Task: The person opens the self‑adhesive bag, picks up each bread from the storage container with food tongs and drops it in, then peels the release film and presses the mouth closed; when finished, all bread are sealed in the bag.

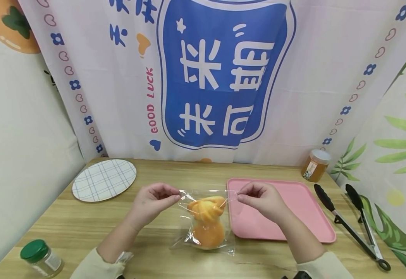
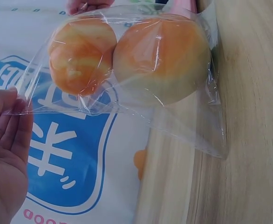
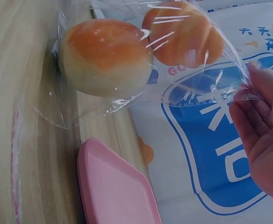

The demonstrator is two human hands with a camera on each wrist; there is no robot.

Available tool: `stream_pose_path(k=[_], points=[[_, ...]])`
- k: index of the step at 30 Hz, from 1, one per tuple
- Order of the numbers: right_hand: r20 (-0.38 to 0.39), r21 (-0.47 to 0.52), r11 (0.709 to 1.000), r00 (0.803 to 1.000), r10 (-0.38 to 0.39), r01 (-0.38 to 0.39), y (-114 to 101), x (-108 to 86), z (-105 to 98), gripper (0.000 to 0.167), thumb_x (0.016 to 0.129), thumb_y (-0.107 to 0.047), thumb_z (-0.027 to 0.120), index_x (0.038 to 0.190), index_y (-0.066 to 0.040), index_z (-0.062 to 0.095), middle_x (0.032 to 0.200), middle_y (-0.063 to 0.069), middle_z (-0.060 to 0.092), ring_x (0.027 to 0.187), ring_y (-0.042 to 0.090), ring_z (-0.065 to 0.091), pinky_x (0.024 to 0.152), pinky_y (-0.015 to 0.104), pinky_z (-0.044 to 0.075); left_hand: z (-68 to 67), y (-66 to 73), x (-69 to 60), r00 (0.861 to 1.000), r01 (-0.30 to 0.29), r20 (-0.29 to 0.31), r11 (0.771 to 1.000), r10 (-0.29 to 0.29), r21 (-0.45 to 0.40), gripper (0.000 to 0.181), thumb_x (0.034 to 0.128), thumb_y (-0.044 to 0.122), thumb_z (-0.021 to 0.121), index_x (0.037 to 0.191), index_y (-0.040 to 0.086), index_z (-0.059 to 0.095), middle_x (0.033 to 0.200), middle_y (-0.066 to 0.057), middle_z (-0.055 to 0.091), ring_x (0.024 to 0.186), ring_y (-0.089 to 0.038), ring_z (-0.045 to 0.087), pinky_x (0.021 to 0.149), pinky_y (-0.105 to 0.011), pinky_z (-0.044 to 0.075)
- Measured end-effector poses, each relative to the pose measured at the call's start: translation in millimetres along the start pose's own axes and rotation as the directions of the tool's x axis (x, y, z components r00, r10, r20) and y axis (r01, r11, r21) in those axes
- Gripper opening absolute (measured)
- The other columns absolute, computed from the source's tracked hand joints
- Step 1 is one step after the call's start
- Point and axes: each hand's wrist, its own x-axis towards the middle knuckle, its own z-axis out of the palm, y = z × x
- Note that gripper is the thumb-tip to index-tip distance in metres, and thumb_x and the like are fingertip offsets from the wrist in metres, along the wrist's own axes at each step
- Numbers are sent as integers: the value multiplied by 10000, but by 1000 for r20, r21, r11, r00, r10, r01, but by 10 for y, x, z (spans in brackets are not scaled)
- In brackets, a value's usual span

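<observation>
A clear plastic bag [image 1: 231, 248] hangs upright between both hands, above the table. Inside it a twisted bread roll [image 1: 208, 209] sits on top of a round bun [image 1: 208, 234]; both are golden brown. My left hand [image 1: 154, 203] pinches the bag's upper left corner between thumb and fingers. At the upper right corner, my right hand [image 1: 262, 199] pinches the bag in the same way. Both wrist views show the round bun [image 2: 162, 60] and the twisted roll [image 3: 183, 35] side by side through the film, touching or nearly so.
Right of the bag lies a pink tray [image 1: 314, 228], with black-tipped tongs [image 1: 360, 232] beyond it. A honey-coloured jar [image 1: 315, 166] stands at the back right. On the left are a checked oval plate [image 1: 104, 180] and a green-lidded jar [image 1: 42, 257].
</observation>
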Motion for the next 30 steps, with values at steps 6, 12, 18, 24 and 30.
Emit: stream_pose_path(k=[6,12,18,24,30], points=[[-100,-47,998,994,32,-37,13,20,44,154,830,-42,751,902,40,643,774,-90,661,715,39,594,651,185,540,17,-16,12,999,-4,-41,999,6,32,109,816,-9,734,912,-48,698,801,89,714,680,-25,607,592,-170,529],[-120,-52,998,993,16,-23,16,15,59,206,833,-19,742,968,30,596,777,-103,642,745,46,599,667,182,550,29,-48,20,987,-145,-61,989,147,40,168,806,-75,715,964,-76,658,878,-182,727,741,-1,659,648,-200,586],[-118,-56,998,993,11,-18,-13,-1,68,252,839,-28,740,1051,34,620,845,-2,691,769,46,632,694,196,569,22,-42,19,979,-194,-45,976,199,100,183,812,-69,713,991,-64,675,903,-245,715,767,31,658,665,-198,595],[-108,-48,999,994,-17,12,-30,-23,85,239,844,-12,728,1045,75,632,910,166,705,777,27,648,716,199,579,61,-41,16,999,-5,51,999,7,-41,411,841,23,716,1229,-49,599,1105,-259,679,897,-52,667,797,-203,588],[-82,-31,999,996,-40,38,-20,-26,93,226,847,-2,720,1039,76,630,907,184,700,774,36,656,715,212,586,207,-82,65,980,197,84,955,-183,-223,645,841,37,717,1414,-18,427,1177,-183,679,961,-82,665,904,-211,557]])
